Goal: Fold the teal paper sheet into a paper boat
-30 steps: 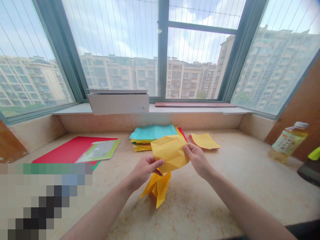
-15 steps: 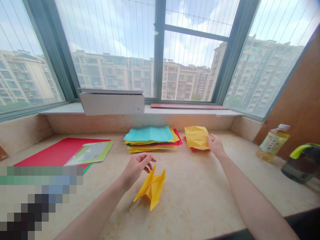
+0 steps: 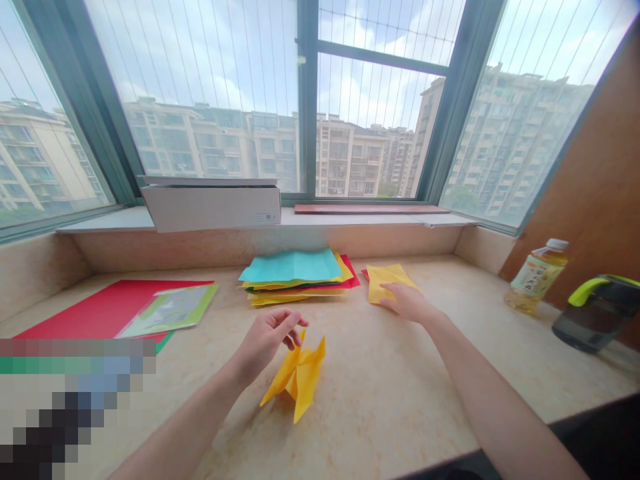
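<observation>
A folded yellow paper figure [image 3: 310, 380] with pointed ends stands on the counter in front of me. Close behind its upper tip is my left hand [image 3: 273, 340], fingers loosely curled with a gap between thumb and fingers; whether it touches the tip I cannot tell. Farther right, my right hand [image 3: 407, 303] lies over a creased yellow sheet of paper [image 3: 387, 275], fingers stretched out across its front part. A bit of red paper [image 3: 365, 273] shows from under that sheet's left edge.
Stacked coloured paper [image 3: 295, 267] lies at the back middle. To the left are red sheets [image 3: 95, 303] and a clear-and-green packet [image 3: 175, 310]. A drink bottle [image 3: 537, 277] and a dark jug [image 3: 597, 317] stand at right. A white box [image 3: 215, 207] sits on the sill.
My right hand has moved from the yellow sheet's right edge onto its front, and the sheet now lies flatter. My left hand and the folded figure keep their places; the view has shifted slightly.
</observation>
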Tool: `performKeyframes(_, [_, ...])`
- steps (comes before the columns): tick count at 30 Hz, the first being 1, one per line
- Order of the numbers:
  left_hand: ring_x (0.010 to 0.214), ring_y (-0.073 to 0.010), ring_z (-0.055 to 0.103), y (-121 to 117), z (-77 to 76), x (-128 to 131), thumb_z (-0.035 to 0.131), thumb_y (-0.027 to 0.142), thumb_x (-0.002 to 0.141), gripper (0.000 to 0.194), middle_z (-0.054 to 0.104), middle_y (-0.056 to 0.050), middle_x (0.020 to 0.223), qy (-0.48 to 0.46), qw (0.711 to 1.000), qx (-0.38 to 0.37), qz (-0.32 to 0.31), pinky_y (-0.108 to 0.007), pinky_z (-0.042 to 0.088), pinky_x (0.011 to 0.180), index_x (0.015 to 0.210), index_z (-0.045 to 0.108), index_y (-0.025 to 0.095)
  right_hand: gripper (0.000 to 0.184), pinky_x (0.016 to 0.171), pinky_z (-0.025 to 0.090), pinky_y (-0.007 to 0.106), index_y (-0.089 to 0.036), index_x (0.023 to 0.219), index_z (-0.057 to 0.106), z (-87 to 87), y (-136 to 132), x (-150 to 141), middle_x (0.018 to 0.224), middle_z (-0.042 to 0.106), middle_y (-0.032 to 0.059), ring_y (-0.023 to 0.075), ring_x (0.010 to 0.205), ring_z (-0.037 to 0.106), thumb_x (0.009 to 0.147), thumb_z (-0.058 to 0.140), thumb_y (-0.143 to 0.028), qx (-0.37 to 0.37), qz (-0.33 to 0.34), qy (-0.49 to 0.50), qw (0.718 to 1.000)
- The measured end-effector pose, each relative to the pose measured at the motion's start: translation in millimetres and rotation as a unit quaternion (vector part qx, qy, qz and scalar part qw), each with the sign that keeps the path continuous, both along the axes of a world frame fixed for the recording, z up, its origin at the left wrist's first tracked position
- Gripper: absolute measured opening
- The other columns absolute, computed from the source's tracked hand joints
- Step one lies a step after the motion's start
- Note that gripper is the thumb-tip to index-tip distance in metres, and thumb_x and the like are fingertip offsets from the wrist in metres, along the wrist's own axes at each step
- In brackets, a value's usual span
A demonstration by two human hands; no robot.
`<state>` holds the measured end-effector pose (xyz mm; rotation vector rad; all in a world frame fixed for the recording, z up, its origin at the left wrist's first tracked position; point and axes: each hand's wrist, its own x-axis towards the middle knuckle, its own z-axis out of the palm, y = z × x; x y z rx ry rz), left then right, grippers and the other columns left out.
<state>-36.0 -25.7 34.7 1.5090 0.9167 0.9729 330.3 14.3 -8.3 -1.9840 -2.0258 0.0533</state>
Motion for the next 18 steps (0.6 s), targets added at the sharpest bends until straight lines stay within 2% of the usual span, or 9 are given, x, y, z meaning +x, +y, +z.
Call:
performKeyframes(5, [0.054, -0.0145, 0.061, 1.1, -0.7, -0.8, 0.066, 0.05, 0.083, 0.037, 0.067, -0.004, 0.059, -0.006, 1.0, -0.006, 0.001, -0.025, 0.047, 0.055, 0.078, 0.071, 0.014, 0.063, 0.104, 0.041, 0.043, -0.017, 0.141, 0.051, -1.2, -1.4, 2.7, 0.141, 0.055, 0.0157, 0.0331, 0.127, 0.053, 0.087, 0.058, -0.05, -0.014, 0.014, -0.013, 1.0])
performKeyframes(11, [0.053, -0.0146, 0.061, 1.2, -0.1, -1.7, 0.066, 0.05, 0.083, 0.037, 0.067, -0.004, 0.058, -0.003, 1.0, -0.005, 0.0, -0.025, 0.048, 0.055, 0.079, 0.071, 0.014, 0.048, 0.102, 0.042, 0.041, -0.018, 0.132, 0.06, 3.4, -1.1, 6.9, 0.135, 0.061, 0.0143, 0.0314, 0.123, 0.057, 0.091, 0.054, -0.042, -0.012, 0.019, -0.028, 0.999])
performKeyframes(14, [0.053, -0.0142, 0.06, 0.9, -0.1, -1.6, 0.065, 0.051, 0.083, 0.038, 0.067, -0.004, 0.058, -0.001, 1.0, -0.004, 0.0, -0.024, 0.048, 0.055, 0.079, 0.071, 0.014, 0.049, 0.101, 0.043, 0.041, -0.019, 0.129, 0.063, 5.4, -1.7, 10.4, 0.133, 0.062, 0.0135, 0.0325, 0.122, 0.057, 0.087, 0.06, -0.043, -0.009, 0.017, -0.036, 0.999])
performKeyframes(18, [0.052, -0.0138, 0.061, 2.1, -1.2, -1.9, 0.064, 0.051, 0.083, 0.038, 0.067, -0.003, 0.058, 0.005, 1.0, -0.003, -0.001, -0.024, 0.048, 0.055, 0.079, 0.071, 0.014, 0.041, 0.1, 0.043, 0.037, -0.021, 0.124, 0.067, 3.7, -2.2, 12.7, 0.129, 0.066, 0.0112, 0.0307, 0.118, 0.06, 0.083, 0.063, -0.026, -0.002, 0.012, -0.048, 0.999])
